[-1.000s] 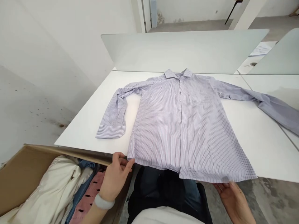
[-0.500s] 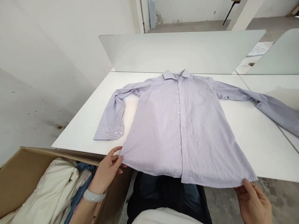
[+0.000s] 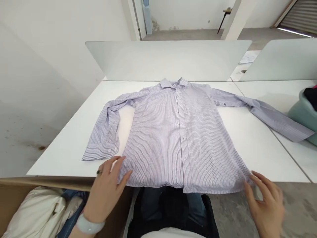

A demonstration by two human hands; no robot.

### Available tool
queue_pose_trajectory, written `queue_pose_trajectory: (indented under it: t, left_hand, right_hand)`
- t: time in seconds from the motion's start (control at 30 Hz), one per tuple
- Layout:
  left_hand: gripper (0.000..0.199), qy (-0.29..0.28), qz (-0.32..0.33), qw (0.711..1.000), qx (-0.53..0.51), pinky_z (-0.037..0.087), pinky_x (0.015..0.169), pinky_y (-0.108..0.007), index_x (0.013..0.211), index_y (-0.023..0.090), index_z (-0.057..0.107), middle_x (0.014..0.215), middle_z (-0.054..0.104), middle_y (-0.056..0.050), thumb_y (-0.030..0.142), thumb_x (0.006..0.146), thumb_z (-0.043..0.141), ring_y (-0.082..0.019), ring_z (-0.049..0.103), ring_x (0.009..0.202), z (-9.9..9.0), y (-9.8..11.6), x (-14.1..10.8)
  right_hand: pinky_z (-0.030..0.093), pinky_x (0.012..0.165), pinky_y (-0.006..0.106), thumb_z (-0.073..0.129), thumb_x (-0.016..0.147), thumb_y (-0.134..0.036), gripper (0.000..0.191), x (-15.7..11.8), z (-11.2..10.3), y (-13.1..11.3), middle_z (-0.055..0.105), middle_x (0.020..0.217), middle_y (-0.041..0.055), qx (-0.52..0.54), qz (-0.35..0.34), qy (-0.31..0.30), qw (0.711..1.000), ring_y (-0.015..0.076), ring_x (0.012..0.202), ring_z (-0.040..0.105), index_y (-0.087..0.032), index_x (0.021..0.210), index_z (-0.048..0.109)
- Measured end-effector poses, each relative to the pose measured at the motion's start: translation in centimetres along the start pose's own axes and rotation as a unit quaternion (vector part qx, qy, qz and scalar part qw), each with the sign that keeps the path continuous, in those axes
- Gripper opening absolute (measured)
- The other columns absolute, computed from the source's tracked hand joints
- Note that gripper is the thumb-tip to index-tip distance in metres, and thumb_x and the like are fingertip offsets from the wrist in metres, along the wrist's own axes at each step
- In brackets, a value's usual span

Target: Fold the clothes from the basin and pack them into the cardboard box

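A long-sleeved shirt (image 3: 177, 132), white with fine lilac stripes, lies flat and front-up on a white tabletop (image 3: 59, 155), buttoned, its collar (image 3: 173, 82) pointing away from the person and its hem along the near edge. The sleeve at the left of view (image 3: 106, 129) bends downward, its buttoned cuff (image 3: 100, 151) lying on the tabletop. The sleeve at the right of view (image 3: 279, 120) stretches outward across the seam onto a second tabletop (image 3: 292, 158).

The left hand (image 3: 106, 188), wearing a ring and a pale bangle, rests at the hem's left corner; its fingers (image 3: 116, 165) are spread apart and touch the shirt without clamping it. The right hand (image 3: 266, 205) is at the hem's right corner, its fingers (image 3: 260, 181) likewise apart and open, at the cloth's edge.

Below the left hand stands a cardboard box (image 3: 42, 183) holding a cream garment (image 3: 37, 211) and blue cloth (image 3: 71, 201). A teal basket (image 3: 303, 115) with dark cloth (image 3: 310, 96) sits just beyond the right cuff. Frosted panels (image 3: 168, 61) rise behind the tabletop. A concrete floor (image 3: 297, 205) shows at lower right.
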State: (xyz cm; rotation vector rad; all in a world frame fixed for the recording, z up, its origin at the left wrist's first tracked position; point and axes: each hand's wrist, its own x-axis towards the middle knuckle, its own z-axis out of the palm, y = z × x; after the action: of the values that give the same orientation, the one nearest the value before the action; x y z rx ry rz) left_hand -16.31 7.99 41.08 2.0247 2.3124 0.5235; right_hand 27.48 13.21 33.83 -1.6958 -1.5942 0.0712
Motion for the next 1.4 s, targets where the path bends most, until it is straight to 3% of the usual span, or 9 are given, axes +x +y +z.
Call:
queue_pose_trajectory:
  t: [0.23,0.37,0.47,0.6,0.73,0.83,1.0,1.2,1.4]
  left_hand:
    - [0.039,-0.026,0.145,0.986,0.084,0.042,0.100,-0.050,0.120,0.022,0.057,0.133,0.052,-0.009,0.042,0.094,0.036,-0.032,0.034,0.135,1.2,1.8,2.1]
    - [0.039,-0.039,0.206,0.973,0.097,0.037,0.105,-0.052,0.123,0.021,0.056,0.137,0.050,-0.008,0.041,0.095,0.037,-0.031,0.030,0.138,0.6,3.9,6.3]
    - [0.042,-0.083,0.245,0.961,0.093,0.031,0.109,-0.051,0.128,0.017,0.052,0.142,0.044,-0.009,0.040,0.095,0.038,-0.030,0.025,0.140,1.7,6.9,12.2]
    - [0.049,-0.134,0.264,0.953,0.063,0.028,0.110,-0.050,0.136,0.013,0.042,0.150,0.033,-0.012,0.040,0.096,0.034,-0.029,0.020,0.141,6.0,11.5,23.2]
    - [0.057,-0.132,0.199,0.969,0.057,0.021,0.110,-0.059,0.144,0.017,0.033,0.155,0.019,-0.011,0.047,0.096,0.028,-0.033,0.010,0.143,10.1,14.4,33.4]
    - [0.057,-0.102,0.134,0.983,0.072,0.016,0.106,-0.068,0.146,0.025,0.029,0.157,0.013,-0.006,0.050,0.095,0.024,-0.034,0.003,0.144,11.7,14.1,38.1]
    - [0.067,-0.092,0.067,0.990,0.084,0.007,0.097,-0.079,0.146,0.041,0.023,0.158,0.009,0.001,0.069,0.086,0.020,-0.040,-0.004,0.142,13.4,11.1,41.2]
    - [0.068,-0.135,0.043,0.988,0.062,0.006,0.096,-0.079,0.143,0.047,0.027,0.158,0.010,0.004,0.074,0.082,0.015,-0.043,0.000,0.141,16.0,9.2,42.2]
    - [0.069,-0.136,0.054,0.987,0.065,0.006,0.096,-0.079,0.144,0.047,0.025,0.158,0.010,0.005,0.073,0.082,0.013,-0.043,0.000,0.141,15.9,7.7,42.8]
  right_hand:
    - [0.048,0.060,0.033,0.049,0.087,-0.047,0.033,2.3,-0.1,1.5,0.066,0.105,0.0067,-0.033,-0.042,-0.072,0.996,0.0264,0.099,0.058,-0.022,0.094,0.069]
    - [0.046,0.051,0.027,0.051,0.085,-0.050,0.032,7.6,-0.7,1.8,0.066,0.106,0.0043,-0.027,-0.039,-0.085,0.995,0.0231,0.096,0.061,-0.024,0.097,0.067]
    - [0.050,0.059,0.030,0.050,0.086,-0.050,0.032,13.8,0.9,1.4,0.067,0.105,0.0040,-0.021,-0.086,-0.120,0.989,0.0228,0.096,0.062,-0.024,0.096,0.067]
    - [0.053,0.079,0.036,0.047,0.089,-0.043,0.029,21.1,6.2,-0.8,0.064,0.113,0.0055,0.018,-0.170,-0.184,0.968,0.0225,0.102,0.061,-0.024,0.102,0.065]
    - [0.044,0.100,0.044,0.046,0.090,-0.043,0.038,24.5,12.0,-4.3,0.051,0.133,0.0103,0.022,-0.294,-0.214,0.931,0.0248,0.121,0.049,-0.021,0.118,0.058]
    - [0.035,0.107,0.049,0.045,0.090,-0.048,0.048,25.1,15.2,-6.5,0.041,0.143,0.0118,-0.029,-0.371,-0.242,0.896,0.0278,0.133,0.036,-0.019,0.128,0.051]
    - [0.019,0.107,0.065,0.037,0.088,-0.063,0.061,25.3,18.3,-7.0,0.029,0.151,0.0087,-0.115,-0.403,-0.261,0.869,0.0357,0.139,0.020,-0.026,0.136,0.046]
    - [0.015,0.108,0.064,0.026,0.089,-0.066,0.067,24.9,19.6,-6.3,0.028,0.152,0.0058,-0.146,-0.392,-0.285,0.862,0.0347,0.140,0.019,-0.028,0.143,0.037]
    - [0.014,0.108,0.065,0.025,0.088,-0.068,0.070,24.2,20.3,-8.2,0.026,0.153,0.0065,-0.146,-0.378,-0.298,0.864,0.0355,0.141,0.016,-0.026,0.143,0.037]
